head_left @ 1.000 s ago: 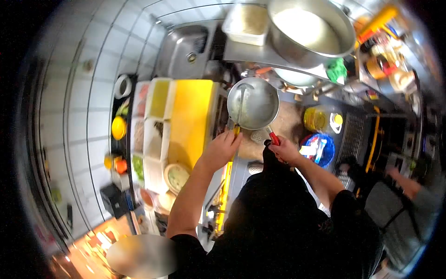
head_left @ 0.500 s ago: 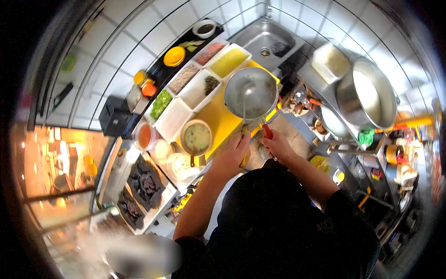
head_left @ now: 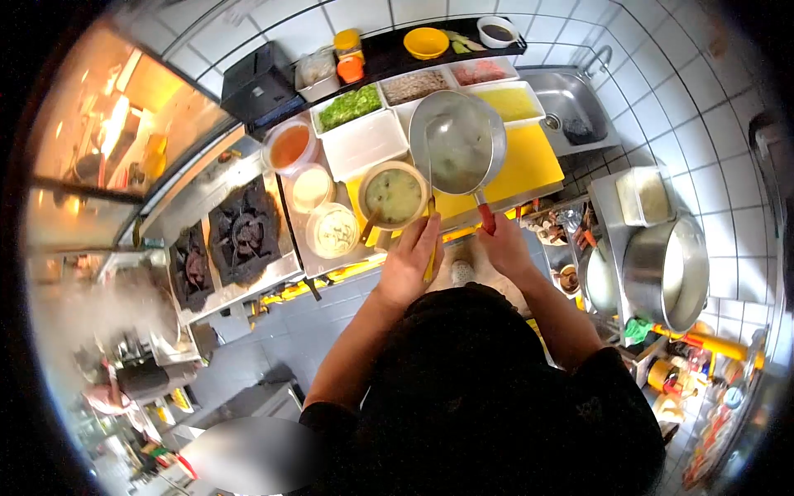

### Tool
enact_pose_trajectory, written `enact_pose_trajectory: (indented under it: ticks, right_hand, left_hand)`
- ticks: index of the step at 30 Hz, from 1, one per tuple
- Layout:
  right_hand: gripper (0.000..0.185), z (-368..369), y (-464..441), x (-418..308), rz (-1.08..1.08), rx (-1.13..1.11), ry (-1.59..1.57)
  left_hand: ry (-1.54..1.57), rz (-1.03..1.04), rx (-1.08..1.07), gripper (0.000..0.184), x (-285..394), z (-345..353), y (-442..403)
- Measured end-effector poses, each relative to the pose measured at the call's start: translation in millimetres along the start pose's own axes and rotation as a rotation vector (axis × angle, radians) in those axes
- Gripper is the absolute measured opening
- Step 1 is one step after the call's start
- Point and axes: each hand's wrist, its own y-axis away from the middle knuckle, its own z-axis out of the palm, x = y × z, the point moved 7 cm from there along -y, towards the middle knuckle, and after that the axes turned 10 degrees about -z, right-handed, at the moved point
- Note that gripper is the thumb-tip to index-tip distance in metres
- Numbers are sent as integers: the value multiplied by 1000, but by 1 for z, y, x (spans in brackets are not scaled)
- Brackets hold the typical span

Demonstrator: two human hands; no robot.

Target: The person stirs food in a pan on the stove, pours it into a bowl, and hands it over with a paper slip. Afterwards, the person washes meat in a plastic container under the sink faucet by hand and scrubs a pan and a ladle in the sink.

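Inside my right hand [head_left: 504,246] is the red handle of a metal saucepan [head_left: 485,169], raised over the yellow cutting board [head_left: 529,165]. Some pale, cloudy contents show in its bottom. My left hand [head_left: 411,263] is closed round the yellow handle of a long thin metal utensil [head_left: 430,240]; its shaft runs up into the pan, and I cannot make out its head. Just left of the pan stands a round bowl of greenish soup [head_left: 394,195], a brown spoon [head_left: 371,223] resting in it. The bowl's edge is close to my left hand.
Behind the board sit tubs of chopped greens [head_left: 350,106] and yellow liquid [head_left: 506,103]. Left are a container of red sauce [head_left: 290,147] and a stove burner [head_left: 246,231]. A sink [head_left: 571,103] lies back right, a large steel pot [head_left: 649,269] at the right.
My view has turned, so the counter appears further right and squarer to me. The pan has moved left over the tubs, nearer the soup bowl. Both hands keep their grips.
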Motion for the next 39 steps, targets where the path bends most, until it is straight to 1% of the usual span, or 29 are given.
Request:
enact_pose_trajectory:
  ticks: [1, 3, 5, 9, 11, 14, 17, 18, 20, 24, 25, 28, 31, 33, 34, 36, 38, 39]
  right_hand:
    - [28, 2, -2, -4, -36, 11, 37]
    - [28, 11, -4, -8, -108, 38, 106]
    - [26, 18, -4, -13, -194, 70, 109]
    - [22, 27, -1, -25, -282, 71, 161]
    - [22, 32, 0, -28, -270, 57, 206]
    - [23, 40, 2, -29, -272, 21, 263]
    - [25, 48, 4, -34, -253, -26, 328]
    - [25, 50, 5, -37, -241, -41, 353]
    - [24, 51, 10, -50, -294, 12, 356]
    - [26, 57, 17, -65, -379, 65, 388]
    - [26, 61, 18, -66, -380, 55, 428]
    - [25, 69, 23, -63, -382, 48, 506]
    - [25, 73, 29, -65, -411, 79, 530]
    - [25, 76, 30, -69, -430, 95, 536]
    - [25, 76, 31, -70, -427, 111, 530]
    - [25, 74, 33, -74, -418, 142, 516]
    - [25, 73, 33, -74, -310, 104, 541]
    - [26, 73, 35, -76, -253, 84, 553]
  left_hand:
    - [-15, 9, 14, 49, -6, -1, 2]
    - [-77, 16, 26, 52, -18, 2, 6]
    - [-116, 29, 22, 57, -26, 2, 12]
    - [-63, -4, 22, 57, -38, -3, 32]
    - [13, -41, -8, 57, -37, -13, 38]
    - [8, -78, 68, 57, -51, -11, 55]
    - [-86, -77, 120, 56, -57, -16, 59]
    - [-97, -70, 102, 56, -58, -15, 62]
    - [-121, -56, 66, 55, -61, -11, 68]
    - [-24, -50, 46, 54, -57, -12, 88]
    - [-14, -15, 68, 53, -52, -27, 93]
    - [-81, -34, 129, 54, -68, -33, 103]
    - [-84, -101, 88, 56, -75, -30, 101]
    - [-96, -6, 4, 57, -66, -26, 108]
    - [-104, 44, -38, 57, -62, -25, 112]
    - [-31, 71, -30, 58, -63, -32, 120]
    - [-6, 97, -14, 57, -69, -44, 128]
    - [-21, 74, 12, 56, -74, -48, 128]
